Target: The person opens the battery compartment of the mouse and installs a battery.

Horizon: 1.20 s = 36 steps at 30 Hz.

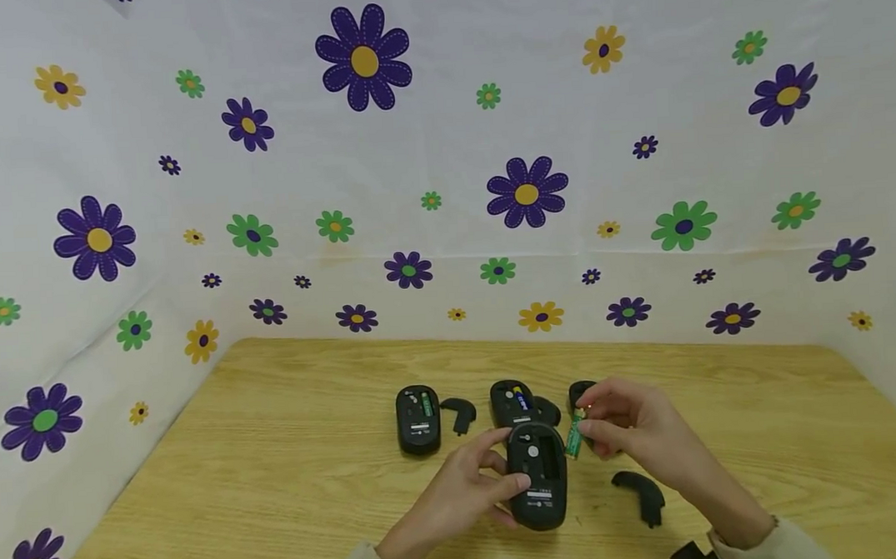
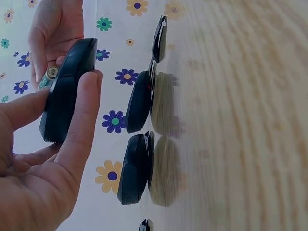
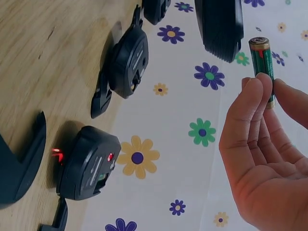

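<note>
In the head view my left hand grips a black computer mouse, underside up, with its battery slot uncovered. My right hand pinches a green battery between thumb and fingers, just right of that mouse and apart from it. The right wrist view shows the battery upright in the fingertips of the right hand. From the left wrist, the held mouse appears edge-on, fingers and thumb of the left hand around its sides.
On the wooden table lie a mouse with a green battery, a mouse with a blue battery, and another mouse partly behind the right hand. Loose black covers lie about. A flowered cloth stands behind.
</note>
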{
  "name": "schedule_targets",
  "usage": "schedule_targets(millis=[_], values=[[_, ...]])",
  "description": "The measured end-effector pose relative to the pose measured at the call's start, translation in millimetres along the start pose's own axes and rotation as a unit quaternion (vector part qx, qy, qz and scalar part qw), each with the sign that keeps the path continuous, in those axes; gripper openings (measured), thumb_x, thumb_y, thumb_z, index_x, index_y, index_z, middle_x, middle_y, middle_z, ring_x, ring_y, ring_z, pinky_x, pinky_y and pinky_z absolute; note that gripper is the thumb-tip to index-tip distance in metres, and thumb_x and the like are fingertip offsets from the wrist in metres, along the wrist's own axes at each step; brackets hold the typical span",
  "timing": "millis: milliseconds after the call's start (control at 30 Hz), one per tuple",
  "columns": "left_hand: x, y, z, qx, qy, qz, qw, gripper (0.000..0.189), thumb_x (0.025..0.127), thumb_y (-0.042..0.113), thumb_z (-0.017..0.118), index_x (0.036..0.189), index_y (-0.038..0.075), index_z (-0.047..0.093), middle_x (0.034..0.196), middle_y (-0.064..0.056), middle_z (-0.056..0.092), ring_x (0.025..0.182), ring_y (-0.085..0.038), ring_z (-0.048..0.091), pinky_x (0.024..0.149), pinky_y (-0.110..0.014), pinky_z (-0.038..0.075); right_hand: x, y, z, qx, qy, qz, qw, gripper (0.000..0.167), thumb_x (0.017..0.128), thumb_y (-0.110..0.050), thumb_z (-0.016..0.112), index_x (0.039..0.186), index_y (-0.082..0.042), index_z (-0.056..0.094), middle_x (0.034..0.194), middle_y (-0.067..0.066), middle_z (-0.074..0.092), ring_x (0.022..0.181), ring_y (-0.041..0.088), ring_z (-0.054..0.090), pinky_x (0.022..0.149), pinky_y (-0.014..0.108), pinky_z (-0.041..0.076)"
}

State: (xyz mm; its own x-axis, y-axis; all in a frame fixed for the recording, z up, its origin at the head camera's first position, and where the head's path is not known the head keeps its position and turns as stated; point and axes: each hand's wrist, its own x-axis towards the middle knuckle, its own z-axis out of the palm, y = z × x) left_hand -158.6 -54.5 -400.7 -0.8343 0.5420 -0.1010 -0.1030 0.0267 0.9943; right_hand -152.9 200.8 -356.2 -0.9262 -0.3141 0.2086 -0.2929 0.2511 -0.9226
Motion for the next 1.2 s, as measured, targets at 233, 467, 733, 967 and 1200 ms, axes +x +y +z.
schedule_targets(millis=[233,467,733,967,1200], values=[[0.1,1.3,0.3,0.003,0.005,-0.007,1.0,0.062,0.096,0.001,0.068,0.152,-0.002,0.04,0.095,-0.014,0.063,0.08,-0.026,0.071,0.062,-0.041,0.063,3.2,2,11,-0.002,-0.005,-0.012,0.9999,0.017,0.097,0.006,0.063,0.112,0.013,0.059,0.085,0.006,0.066,0.063,0.015,0.062,0.059,0.031,0.059],[-0.3,1.9,0.3,0.005,-0.004,-0.01,0.9999,0.062,0.097,0.001,0.067,0.152,-0.003,0.039,0.095,-0.014,0.064,0.081,-0.026,0.071,0.062,-0.04,0.063,3.4,0,22,-0.032,0.005,0.001,0.9995,0.013,0.094,0.004,0.067,0.106,0.007,0.063,0.084,0.013,0.066,0.062,0.015,0.061,0.057,0.033,0.058],[0.1,0.4,0.4,0.011,-0.005,-0.013,0.9998,0.063,0.097,0.001,0.067,0.153,-0.003,0.038,0.094,-0.013,0.063,0.078,-0.025,0.071,0.063,-0.042,0.063,2.6,1,34,-0.109,0.038,-0.033,0.9927,0.016,0.091,0.003,0.073,0.105,0.001,0.066,0.086,0.002,0.067,0.063,0.011,0.059,0.053,0.028,0.054],[1.8,2.0,0.4,0.015,0.007,-0.005,0.9998,0.058,0.097,0.002,0.067,0.15,0.0,0.043,0.095,-0.014,0.062,0.079,-0.024,0.07,0.061,-0.035,0.063,2.7,1,43,-0.164,0.065,-0.048,0.9832,0.021,0.084,0.004,0.079,0.098,-0.01,0.07,0.089,-0.003,0.063,0.073,0.009,0.058,0.056,0.027,0.054],[1.6,1.2,0.7,0.014,0.005,-0.005,0.9999,0.06,0.097,0.002,0.068,0.15,-0.002,0.042,0.094,-0.014,0.063,0.078,-0.023,0.07,0.061,-0.035,0.063,2.2,8,40,-0.058,0.006,0.074,0.9956,0.038,0.099,-0.016,0.068,0.127,0.008,0.058,0.102,0.01,0.064,0.083,0.02,0.064,0.057,0.035,0.059]])
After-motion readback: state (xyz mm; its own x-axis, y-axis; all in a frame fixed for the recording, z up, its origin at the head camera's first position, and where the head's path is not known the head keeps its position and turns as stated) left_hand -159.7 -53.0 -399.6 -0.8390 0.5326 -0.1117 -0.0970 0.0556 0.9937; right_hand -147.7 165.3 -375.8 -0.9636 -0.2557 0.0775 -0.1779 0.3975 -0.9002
